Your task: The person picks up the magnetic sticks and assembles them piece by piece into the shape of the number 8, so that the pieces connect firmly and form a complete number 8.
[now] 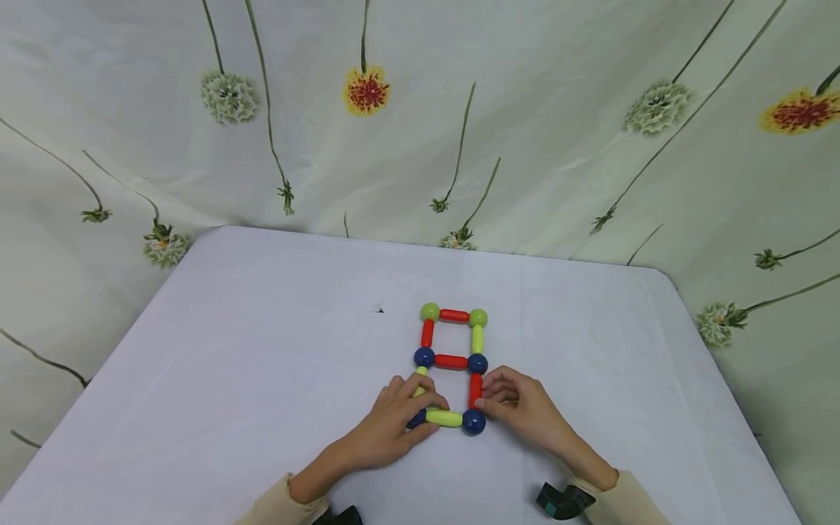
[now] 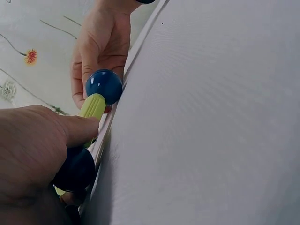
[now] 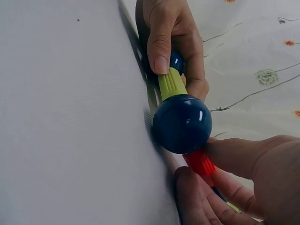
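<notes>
On the table lies a flat frame of magnetic rods and balls, two squares stacked. Two light green balls point(image 1: 429, 312) top the far square; a blue ball point(image 1: 477, 364) sits at a middle corner. My left hand point(image 1: 387, 426) covers part of the near left corner, its thumb and fingers pinching the yellow-green magnetic rod point(image 1: 444, 418) by a partly hidden blue ball point(image 2: 75, 169). With thumb and fingers on either side, my right hand point(image 1: 521, 408) pinches the red magnetic rod point(image 1: 475, 391) at the right, above the near right blue ball point(image 3: 183, 124).
A white cloth covers the table point(image 1: 262, 328). Behind it hangs a flower-printed cloth point(image 1: 407, 168). A small dark mark point(image 1: 379, 311) shows on the tabletop left of the frame. A dark wrist device point(image 1: 564, 502) is worn at the right sleeve.
</notes>
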`<state>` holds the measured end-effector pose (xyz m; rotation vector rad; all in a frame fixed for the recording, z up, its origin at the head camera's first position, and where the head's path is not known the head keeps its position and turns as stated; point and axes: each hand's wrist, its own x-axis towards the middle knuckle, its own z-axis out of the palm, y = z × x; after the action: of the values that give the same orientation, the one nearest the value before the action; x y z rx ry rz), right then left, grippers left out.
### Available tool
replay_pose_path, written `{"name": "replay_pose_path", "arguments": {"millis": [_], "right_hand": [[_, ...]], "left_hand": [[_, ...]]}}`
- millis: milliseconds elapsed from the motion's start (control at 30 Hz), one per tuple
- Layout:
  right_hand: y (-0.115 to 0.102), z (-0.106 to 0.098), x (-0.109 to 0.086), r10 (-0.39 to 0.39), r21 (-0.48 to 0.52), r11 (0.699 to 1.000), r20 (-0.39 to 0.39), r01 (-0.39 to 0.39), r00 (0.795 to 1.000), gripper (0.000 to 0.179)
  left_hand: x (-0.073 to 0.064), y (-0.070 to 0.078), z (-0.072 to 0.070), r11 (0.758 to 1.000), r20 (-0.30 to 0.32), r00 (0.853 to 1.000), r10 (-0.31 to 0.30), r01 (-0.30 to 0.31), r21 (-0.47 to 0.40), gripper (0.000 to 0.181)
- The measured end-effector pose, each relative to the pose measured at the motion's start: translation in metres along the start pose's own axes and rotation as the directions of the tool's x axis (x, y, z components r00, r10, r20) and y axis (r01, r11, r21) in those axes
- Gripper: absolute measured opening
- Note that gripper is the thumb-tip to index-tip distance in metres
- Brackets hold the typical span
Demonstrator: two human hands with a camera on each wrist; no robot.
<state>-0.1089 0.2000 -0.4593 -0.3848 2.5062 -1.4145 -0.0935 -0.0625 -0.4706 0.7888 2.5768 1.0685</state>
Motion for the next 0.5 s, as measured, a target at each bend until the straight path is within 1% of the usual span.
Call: {"name": "replay_pose_path", "arguments": {"millis": [200,333,500], "right_hand": [[-0.0002,0.0008,0.0003,-0.005,-0.036,0.999,0.018,0.006,1.000,0.020],[0.0008,0.0011,0.0010,-0.015,-0.052,0.999,0.035,0.017,0.999,0.014],[0.0009,0.0006,0.0021,-0.035,-0.067,0.997,0.051,0.038,0.998,0.011]], "left_hand": [[0.0005,0.0001,0.0016,1.000,-0.008,1.000,-0.003,0.003,0.007,0.028],[0.0011,0.0001,0.0019,1.000,-0.017,1.000,0.001,0.000,0.018,0.029],[-0.0001,-0.0005,-0.0021,1.000,-0.016,1.000,0.013,-0.013,0.013,0.031]]}}
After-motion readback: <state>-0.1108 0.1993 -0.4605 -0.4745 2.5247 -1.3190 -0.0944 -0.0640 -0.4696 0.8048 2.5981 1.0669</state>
